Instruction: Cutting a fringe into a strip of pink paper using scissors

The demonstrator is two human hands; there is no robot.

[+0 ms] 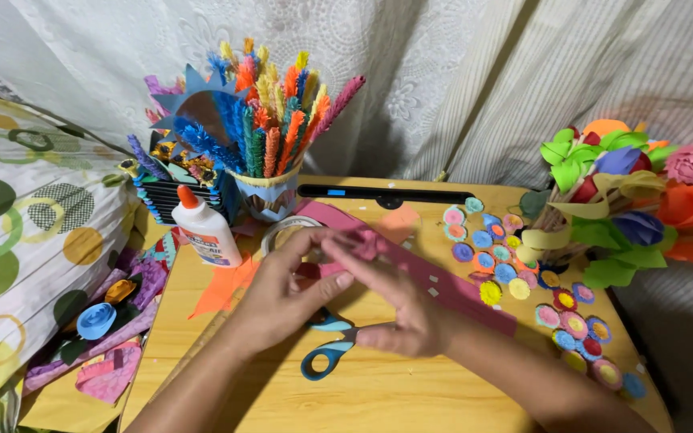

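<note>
Left hand (pixel 286 293) and right hand (pixel 399 309) pinching pink paper (pixel 366 240) — cup (pixel 266 196) holding fuzzy sticks (pixel 282 120)

Probably a home craft corner: a small wooden table (pixel 411 393) against lace curtains (pixel 411 72), a patterned pillow (pixel 34 232) beside it.

Left hand (pixel 286 293): forearm angled up from bottom left, fingers curled, thumb extended rightward.
Right hand (pixel 399 309): forearm from bottom right, fingers stretched leftward, meeting the left.
</note>
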